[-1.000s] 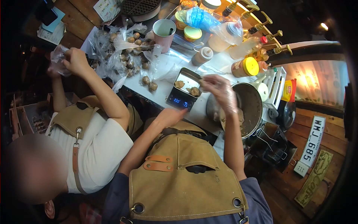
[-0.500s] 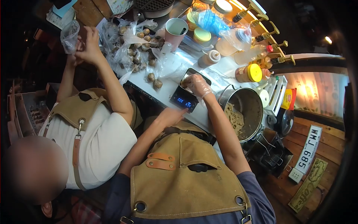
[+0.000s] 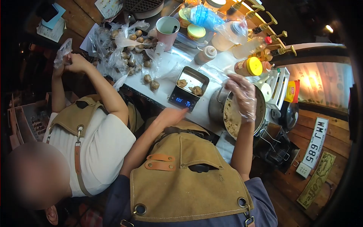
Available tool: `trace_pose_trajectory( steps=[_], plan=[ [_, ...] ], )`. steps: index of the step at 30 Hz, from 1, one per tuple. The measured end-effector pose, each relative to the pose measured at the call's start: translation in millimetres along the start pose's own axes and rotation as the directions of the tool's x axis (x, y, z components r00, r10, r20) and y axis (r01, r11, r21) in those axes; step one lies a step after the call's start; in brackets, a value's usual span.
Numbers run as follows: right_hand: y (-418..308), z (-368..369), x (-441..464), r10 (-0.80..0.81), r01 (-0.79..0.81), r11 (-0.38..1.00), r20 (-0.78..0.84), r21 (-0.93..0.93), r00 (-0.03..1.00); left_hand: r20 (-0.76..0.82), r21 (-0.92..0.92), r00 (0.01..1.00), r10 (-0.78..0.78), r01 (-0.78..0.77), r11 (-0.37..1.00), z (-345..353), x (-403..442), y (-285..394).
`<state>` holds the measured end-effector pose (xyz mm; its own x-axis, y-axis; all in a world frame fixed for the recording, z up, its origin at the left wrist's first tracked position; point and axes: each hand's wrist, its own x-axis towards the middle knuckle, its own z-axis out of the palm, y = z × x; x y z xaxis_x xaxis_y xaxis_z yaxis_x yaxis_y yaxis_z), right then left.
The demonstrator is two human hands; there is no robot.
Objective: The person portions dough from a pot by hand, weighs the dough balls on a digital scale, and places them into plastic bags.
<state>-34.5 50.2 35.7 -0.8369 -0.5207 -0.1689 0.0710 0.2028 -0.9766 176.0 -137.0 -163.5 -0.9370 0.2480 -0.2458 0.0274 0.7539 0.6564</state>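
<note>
My left hand rests at the near edge of the black digital scale, fingers extended to its lit display, holding nothing. On the scale sits a metal tin with two lumps of dough inside, apart from each other. My right hand, in a clear plastic glove, is raised over the large metal pot. Its fingers are bent together; anything between them is hidden. Pale dough mixture shows inside the pot, partly behind my wrist.
Bagged brown balls and a pink cup stand left of the tin. Behind are a squeeze bottle and a yellow-lidded jar. At left, a co-worker's hands hold a plastic bag.
My right hand went down into the tin, then lifted out and moved right over the pot. My left hand stays by the scale. The co-worker's hands shifted with the bag.
</note>
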Motion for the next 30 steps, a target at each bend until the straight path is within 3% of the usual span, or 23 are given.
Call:
trace_pose_trajectory(
  steps=[6, 9, 10, 13, 14, 18, 21, 27, 30],
  plan=[
    [58, -50, -21, 0.05, -0.039, 0.999, -0.392, 0.035, 0.919, 0.038, 0.05, 0.999, 0.008, -0.01, 0.999, -3, 2, 3],
    [106, -72, -25, -0.188, -0.024, 0.882, -0.398, -0.47, 0.898, 0.03, 0.058, 0.999, 0.011, -0.013, 0.998, -3, 1, 3],
    [114, -73, -28, -0.205, -0.028, 0.862, -0.397, -0.507, 0.895, 0.027, 0.06, 1.0, 0.013, -0.015, 0.998, -3, 1, 3],
    [121, -74, -32, -0.205, -0.066, 0.637, -0.252, -0.768, 0.946, 0.022, 0.066, 1.0, 0.007, -0.009, 0.998, -2, 1, 3],
    [120, -75, -34, -0.048, -0.183, 0.572, -0.256, -0.8, 0.966, 0.015, 0.065, 1.0, 0.011, -0.012, 0.998, -2, 0, 4],
    [138, -83, -30, -0.038, -0.121, 0.592, -0.177, -0.797, 0.983, -0.011, 0.057, 1.0, 0.013, -0.012, 0.998, -3, -2, 4],
    [146, -90, -25, 0.159, -0.215, 0.723, -0.145, -0.657, 0.977, -0.011, 0.058, 1.0, 0.006, -0.005, 0.998, -3, -3, 4],
    [138, -83, -17, 0.22, -0.24, 0.684, -0.118, -0.689, 0.968, -0.017, 0.059, 1.0, -0.002, 0.003, 0.998, -4, -4, 5],
    [124, -79, -21, 0.17, -0.204, 0.629, -0.123, -0.751, 0.978, -0.025, 0.057, 1.0, -0.011, 0.012, 0.998, -5, -6, 5]
  ],
)
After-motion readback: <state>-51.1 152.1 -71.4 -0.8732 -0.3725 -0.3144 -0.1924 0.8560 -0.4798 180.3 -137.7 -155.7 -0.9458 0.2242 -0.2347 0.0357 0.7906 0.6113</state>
